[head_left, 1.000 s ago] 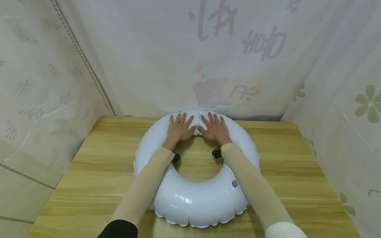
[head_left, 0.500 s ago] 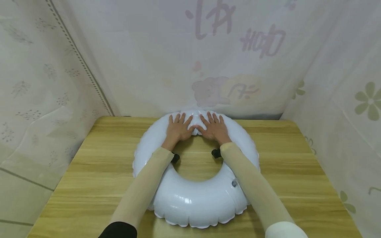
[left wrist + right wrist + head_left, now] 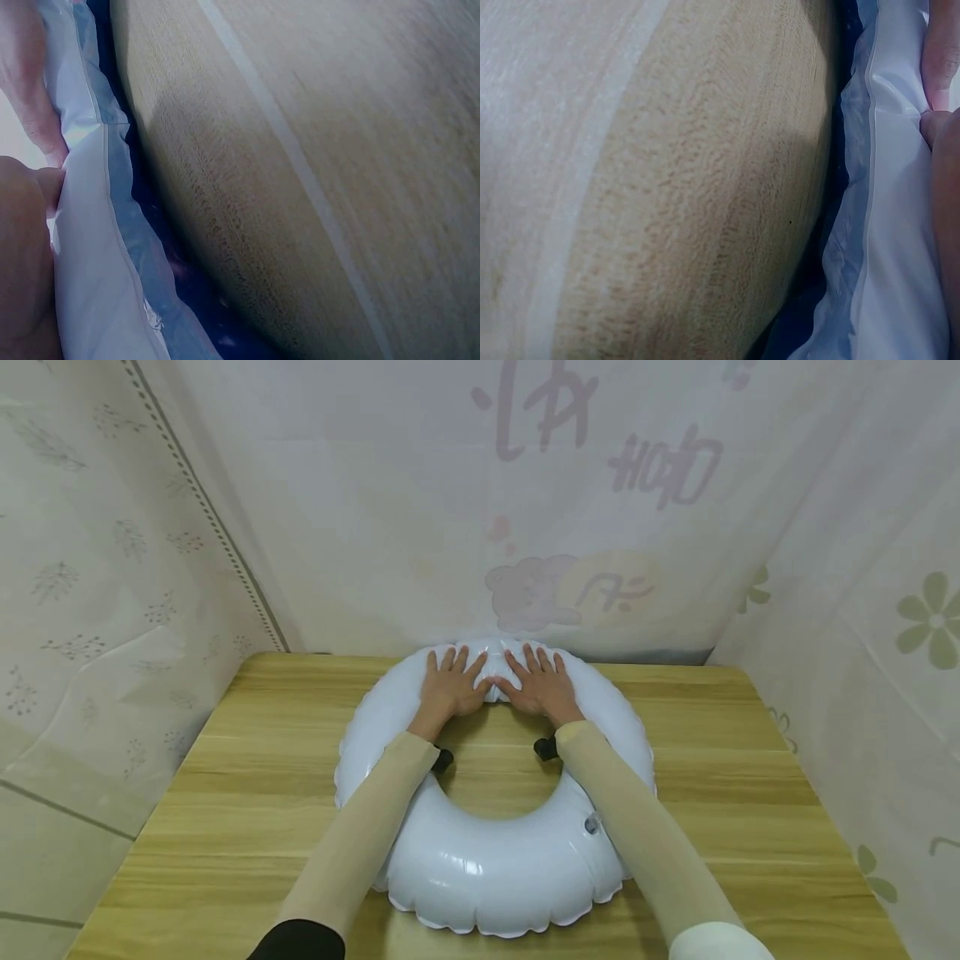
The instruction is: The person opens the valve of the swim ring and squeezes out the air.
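A white inflatable swim ring lies flat on the wooden table, puffed up, with a scalloped outer seam. On its far side, left of centre, rests my left hand, palm down with the fingers spread. My right hand lies the same way just right of centre, the two thumbs meeting over a crease. A clear valve shows on the ring's near right, beside my right forearm. In the left wrist view the ring's inner wall runs beside the hand; the right wrist view likewise shows the inner wall and thumbs.
The wooden table extends on both sides of the ring. A patterned cloth backdrop hangs behind it, with more cloth at left and right. Small black wrist camera mounts jut from under the sleeves into the ring's hole.
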Available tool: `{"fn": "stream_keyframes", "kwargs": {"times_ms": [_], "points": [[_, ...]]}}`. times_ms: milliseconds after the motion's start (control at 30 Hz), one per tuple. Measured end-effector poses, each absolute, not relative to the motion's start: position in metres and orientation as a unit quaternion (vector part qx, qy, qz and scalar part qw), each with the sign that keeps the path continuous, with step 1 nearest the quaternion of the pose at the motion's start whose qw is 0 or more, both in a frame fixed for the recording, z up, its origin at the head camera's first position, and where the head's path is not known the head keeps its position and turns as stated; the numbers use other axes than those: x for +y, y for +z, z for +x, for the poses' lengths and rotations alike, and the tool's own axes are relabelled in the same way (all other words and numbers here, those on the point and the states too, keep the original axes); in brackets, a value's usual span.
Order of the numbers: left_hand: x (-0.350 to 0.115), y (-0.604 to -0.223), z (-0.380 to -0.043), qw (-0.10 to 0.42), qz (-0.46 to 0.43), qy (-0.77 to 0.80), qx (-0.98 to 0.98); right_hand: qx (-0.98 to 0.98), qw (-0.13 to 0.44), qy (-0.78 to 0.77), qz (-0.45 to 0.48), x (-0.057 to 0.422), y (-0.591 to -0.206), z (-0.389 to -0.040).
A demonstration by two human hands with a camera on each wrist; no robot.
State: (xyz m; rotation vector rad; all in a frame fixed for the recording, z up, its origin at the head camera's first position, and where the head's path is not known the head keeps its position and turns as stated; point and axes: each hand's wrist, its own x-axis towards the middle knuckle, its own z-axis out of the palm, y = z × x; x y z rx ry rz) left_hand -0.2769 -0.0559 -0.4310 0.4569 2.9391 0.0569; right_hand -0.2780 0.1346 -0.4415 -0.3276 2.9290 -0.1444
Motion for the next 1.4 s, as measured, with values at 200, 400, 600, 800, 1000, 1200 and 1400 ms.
{"fn": "stream_keyframes", "kwargs": {"times_ms": [200,400,600,800,1000,1200,1400], "points": [[-0.056,-0.4306,-0.2746,0.092,0.156,0.016,0.983,0.988,0.1,-0.046,-0.111,0.1347,-0.4439,-0.2779],[-0.0562,-0.4258,-0.2733,0.093,0.156,0.022,0.983,0.988,0.098,-0.042,-0.112,0.1345,-0.4429,-0.2792],[-0.0563,-0.4239,-0.2726,0.096,0.154,0.024,0.983,0.987,0.103,-0.04,-0.114,0.134,-0.441,-0.2792],[-0.0556,-0.4242,-0.2725,0.097,0.156,0.019,0.983,0.987,0.106,-0.041,-0.115,0.134,-0.4398,-0.2777],[-0.0555,-0.4233,-0.2716,0.1,0.157,0.016,0.983,0.987,0.106,-0.041,-0.114,0.1342,-0.4431,-0.2784],[-0.0557,-0.4238,-0.2709,0.096,0.156,0.019,0.983,0.987,0.106,-0.038,-0.113,0.1342,-0.4445,-0.2789],[-0.055,-0.4251,-0.2721,0.097,0.156,0.02,0.983,0.986,0.111,-0.038,-0.12,0.1353,-0.443,-0.2781]]}}
